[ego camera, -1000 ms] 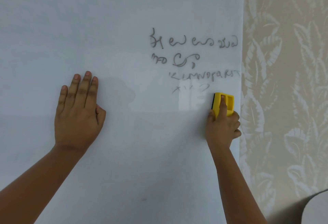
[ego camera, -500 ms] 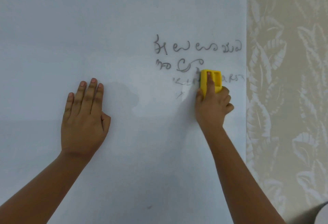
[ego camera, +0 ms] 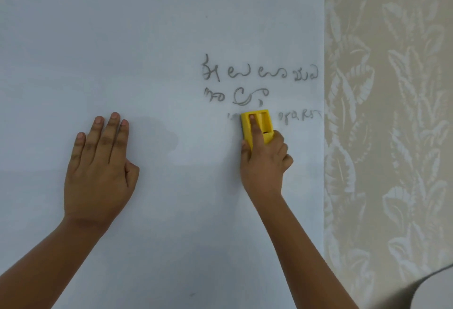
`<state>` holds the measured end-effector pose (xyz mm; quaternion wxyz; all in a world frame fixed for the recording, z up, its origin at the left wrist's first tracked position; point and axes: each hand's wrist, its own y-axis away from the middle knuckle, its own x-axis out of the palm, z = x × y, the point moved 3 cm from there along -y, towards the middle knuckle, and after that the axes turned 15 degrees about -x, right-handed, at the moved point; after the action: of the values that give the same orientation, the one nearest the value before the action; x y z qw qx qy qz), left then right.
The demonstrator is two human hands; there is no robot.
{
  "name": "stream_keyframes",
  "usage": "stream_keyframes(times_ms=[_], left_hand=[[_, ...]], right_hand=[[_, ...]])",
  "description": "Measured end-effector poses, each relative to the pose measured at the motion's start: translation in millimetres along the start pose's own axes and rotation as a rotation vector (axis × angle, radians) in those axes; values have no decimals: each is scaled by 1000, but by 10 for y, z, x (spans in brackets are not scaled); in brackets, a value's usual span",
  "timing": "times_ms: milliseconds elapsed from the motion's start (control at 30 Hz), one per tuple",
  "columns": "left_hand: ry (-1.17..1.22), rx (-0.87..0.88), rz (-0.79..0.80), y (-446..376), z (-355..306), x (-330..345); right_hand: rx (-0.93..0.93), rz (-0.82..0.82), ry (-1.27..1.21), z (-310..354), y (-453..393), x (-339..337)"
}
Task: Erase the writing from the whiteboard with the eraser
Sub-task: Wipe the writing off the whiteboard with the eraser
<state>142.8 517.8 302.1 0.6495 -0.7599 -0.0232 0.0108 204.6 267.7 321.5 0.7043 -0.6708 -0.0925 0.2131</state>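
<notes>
Right hand (ego camera: 263,161): closed on the yellow eraser (ego camera: 257,126), forefinger along its upright long axis.
Left hand (ego camera: 98,161): flat and empty on the whiteboard (ego camera: 147,39).
Writing (ego camera: 259,75): just above and right of the eraser; letters beneath it possibly already gone.

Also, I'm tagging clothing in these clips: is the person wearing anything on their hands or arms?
No. The left hand and right hand are bare: no gloves, rings, watch or bracelet show. Both forearms are bare to the picture's edge, with no sleeve in view.
</notes>
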Motion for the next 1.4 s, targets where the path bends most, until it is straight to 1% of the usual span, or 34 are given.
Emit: stream_keyframes(times_ms=[33,67,100,200,267,300,433,500,567,633,700,767,800,933,967,1033,1100,1133,1233,1267,1300,1333,1400], left_hand=[[1,-3,0,-3,-4,-6],[3,-4,2,-6,-7,-9],[4,-8,6,-5,-10,-10],[11,-16,-4,4,-7,-7],[8,-9,-5,8,-10,2],[7,-6,-4,6,-3,5],[3,-6,-10,8,7,13],[3,-10,-16,12,2,14],[5,-11,-21,1,-2,14],[4,-11,-16,-1,9,20],[5,-11,-10,-4,18,23],[4,-12,-7,-4,14,24],[2,-13,-4,-2,10,25],[3,-13,-3,-8,3,15],[2,-11,-1,-9,2,16],[0,-10,2,-9,4,14],[-2,-14,5,-5,0,16],[-2,-18,6,-1,-1,16],[-1,-19,5,0,-8,3],[-4,-18,3,-4,-8,1],[-7,-17,3,-4,-7,0],[-7,-18,4,0,-8,-1],[-9,-20,4,1,-10,-4]], right_hand=[[-43,2,6,-26,76,-5],[-45,8,14,-121,137,-20],[-7,18,34,-267,170,-46],[241,18,60,-717,9,-122],[327,4,44,-822,-181,-132],[323,4,42,-795,-239,-129],[200,45,89,-817,-139,-109],[261,39,93,-957,-124,-147],[389,7,31,-1060,-274,-166],[437,4,-27,-1054,-439,-162],[366,22,-28,-990,-465,-148],[281,30,37,-1020,-368,-142],[288,32,59,-1080,-322,-160],[519,4,-49,-1294,-517,-234],[525,3,-67,-1282,-592,-232],[463,8,-58,-1210,-631,-200],[402,21,-7,-1212,-544,-162],[406,26,22,-1245,-490,-158],[553,-1,-5,-1302,-529,-204],[585,-15,-30,-1262,-595,-199],[573,-24,-45,-1175,-658,-189],[513,-29,-37,-1058,-700,-171],[322,-39,32,-845,-682,-119]])
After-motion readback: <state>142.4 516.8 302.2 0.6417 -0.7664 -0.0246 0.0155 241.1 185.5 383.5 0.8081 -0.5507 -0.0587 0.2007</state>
